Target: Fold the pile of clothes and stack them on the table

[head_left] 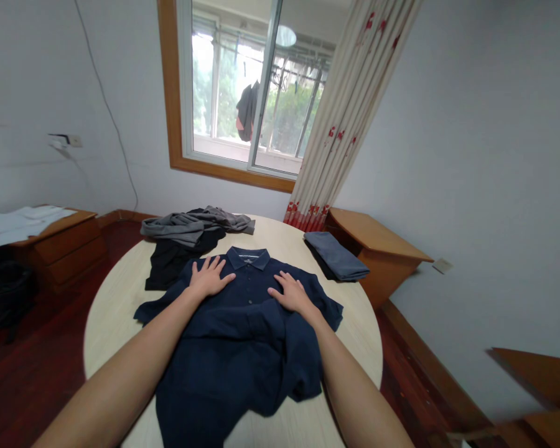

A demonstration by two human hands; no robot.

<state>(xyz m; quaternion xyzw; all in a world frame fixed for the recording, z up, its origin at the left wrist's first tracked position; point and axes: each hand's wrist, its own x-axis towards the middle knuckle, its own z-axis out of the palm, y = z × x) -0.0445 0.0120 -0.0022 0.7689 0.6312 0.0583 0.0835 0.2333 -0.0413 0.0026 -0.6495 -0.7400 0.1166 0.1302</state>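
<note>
A navy polo shirt (242,336) lies face up on a round pale wooden table (112,298), collar toward the window. My left hand (209,277) rests flat on its left chest, fingers spread. My right hand (290,291) lies flat on the right chest, fingers stretched out. Neither hand holds anything. The shirt's lower part is rumpled near the table's front edge.
A grey garment (196,225) and a black one (170,261) are heaped at the table's far left. A folded blue-grey garment (336,255) sits at the far right. Wooden cabinets (378,249) (60,242) flank the table; a curtain (350,112) hangs by the window.
</note>
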